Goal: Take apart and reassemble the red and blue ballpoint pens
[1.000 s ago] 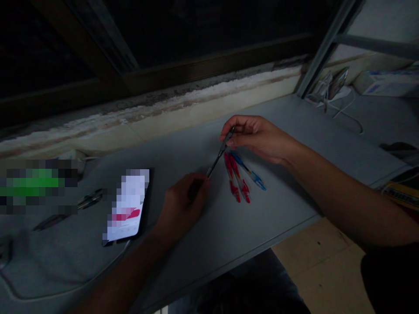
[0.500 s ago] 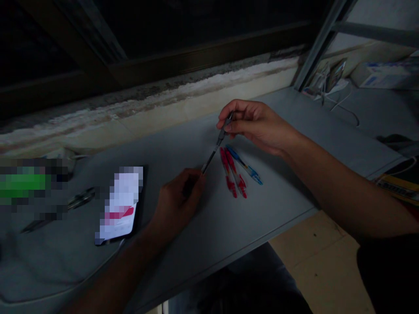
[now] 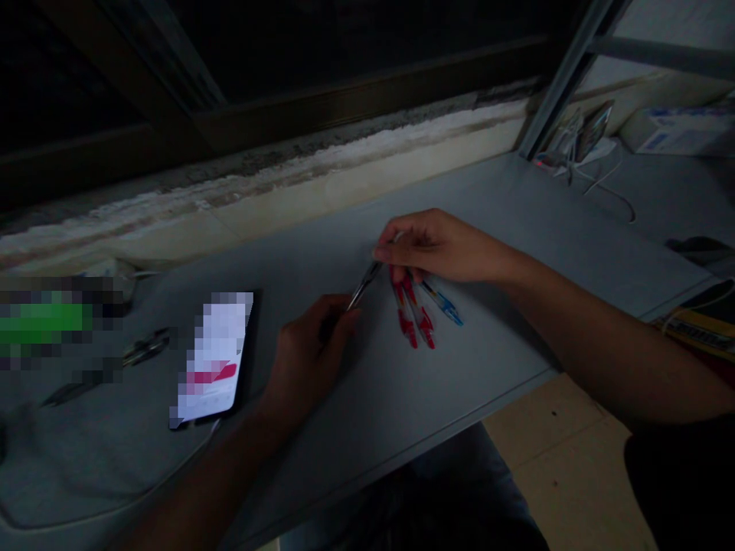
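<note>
A dark pen (image 3: pixel 363 287) slants between my two hands above the grey table. My left hand (image 3: pixel 310 352) is closed on its lower end, which disappears into the fingers. The upper end is pinched by my right hand (image 3: pixel 439 246), whose fingers cover much of it. Under the right hand lie two red pens, a left one (image 3: pixel 406 325) and a right one (image 3: pixel 425 325), side by side. A blue pen (image 3: pixel 445 304) rests at an angle beside them. The right fingers hide the upper ends of these pens.
A lit phone (image 3: pixel 215 375) lies left of my left hand, with a cable (image 3: pixel 189 459) near it. Farther left are a dark pen-like object (image 3: pixel 72 389) and a blurred green item (image 3: pixel 43 325). White cords (image 3: pixel 609 184) and a box (image 3: pixel 677 130) sit at the back right.
My right hand has come down and slightly left, toward my left hand. Less of the dark inner rod shows, and the pen's two parts are closer together. The left hand stays put.
</note>
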A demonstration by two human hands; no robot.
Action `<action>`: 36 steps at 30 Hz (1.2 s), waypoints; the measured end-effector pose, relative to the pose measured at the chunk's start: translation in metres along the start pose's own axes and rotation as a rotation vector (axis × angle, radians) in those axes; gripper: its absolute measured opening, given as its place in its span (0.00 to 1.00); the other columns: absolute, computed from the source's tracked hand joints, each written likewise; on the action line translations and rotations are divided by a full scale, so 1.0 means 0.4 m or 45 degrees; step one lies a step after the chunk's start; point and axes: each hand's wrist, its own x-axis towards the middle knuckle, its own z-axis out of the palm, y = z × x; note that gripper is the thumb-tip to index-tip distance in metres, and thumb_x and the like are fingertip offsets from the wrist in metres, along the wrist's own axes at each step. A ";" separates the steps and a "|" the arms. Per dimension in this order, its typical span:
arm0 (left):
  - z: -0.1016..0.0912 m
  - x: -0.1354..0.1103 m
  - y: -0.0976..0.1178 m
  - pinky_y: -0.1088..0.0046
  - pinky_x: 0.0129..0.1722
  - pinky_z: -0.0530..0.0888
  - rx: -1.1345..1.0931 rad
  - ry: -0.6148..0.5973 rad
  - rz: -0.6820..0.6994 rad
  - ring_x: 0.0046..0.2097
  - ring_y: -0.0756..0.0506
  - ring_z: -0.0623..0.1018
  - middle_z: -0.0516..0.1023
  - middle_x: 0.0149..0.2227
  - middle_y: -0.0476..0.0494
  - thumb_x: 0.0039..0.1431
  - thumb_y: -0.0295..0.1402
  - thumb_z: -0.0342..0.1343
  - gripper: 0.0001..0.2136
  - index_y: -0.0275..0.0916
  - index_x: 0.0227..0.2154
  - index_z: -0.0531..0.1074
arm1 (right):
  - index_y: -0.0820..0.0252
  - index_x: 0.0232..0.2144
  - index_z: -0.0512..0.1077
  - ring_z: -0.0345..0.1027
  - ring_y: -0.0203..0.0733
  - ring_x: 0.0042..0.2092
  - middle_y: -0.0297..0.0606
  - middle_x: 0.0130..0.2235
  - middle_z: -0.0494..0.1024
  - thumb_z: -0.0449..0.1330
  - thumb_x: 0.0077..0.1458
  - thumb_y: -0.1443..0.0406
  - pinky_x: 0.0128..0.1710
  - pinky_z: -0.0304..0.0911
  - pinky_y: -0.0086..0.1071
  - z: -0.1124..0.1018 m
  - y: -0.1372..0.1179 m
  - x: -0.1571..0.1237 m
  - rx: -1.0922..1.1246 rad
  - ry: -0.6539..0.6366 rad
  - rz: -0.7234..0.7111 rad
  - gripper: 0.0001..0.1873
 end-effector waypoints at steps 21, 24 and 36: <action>-0.001 -0.003 0.004 0.75 0.31 0.73 0.042 -0.034 -0.022 0.31 0.47 0.80 0.82 0.30 0.49 0.68 0.40 0.56 0.13 0.39 0.45 0.78 | 0.61 0.28 0.72 0.63 0.31 0.24 0.30 0.22 0.73 0.63 0.62 0.50 0.27 0.56 0.28 -0.021 0.014 0.006 -0.055 -0.163 -0.040 0.21; -0.002 -0.006 0.001 0.73 0.35 0.76 0.140 -0.010 0.034 0.33 0.46 0.81 0.84 0.34 0.46 0.68 0.40 0.55 0.13 0.39 0.47 0.79 | 0.60 0.21 0.68 0.56 0.30 0.20 0.28 0.16 0.66 0.56 0.66 0.47 0.26 0.53 0.29 -0.015 0.010 0.003 -0.147 -0.161 0.063 0.28; -0.003 -0.033 0.008 0.69 0.42 0.79 0.391 0.106 0.554 0.37 0.46 0.80 0.80 0.36 0.47 0.70 0.34 0.57 0.14 0.41 0.56 0.71 | 0.61 0.20 0.70 0.57 0.30 0.18 0.28 0.15 0.66 0.62 0.62 0.47 0.23 0.53 0.29 -0.020 -0.005 -0.001 -0.032 -0.134 0.187 0.28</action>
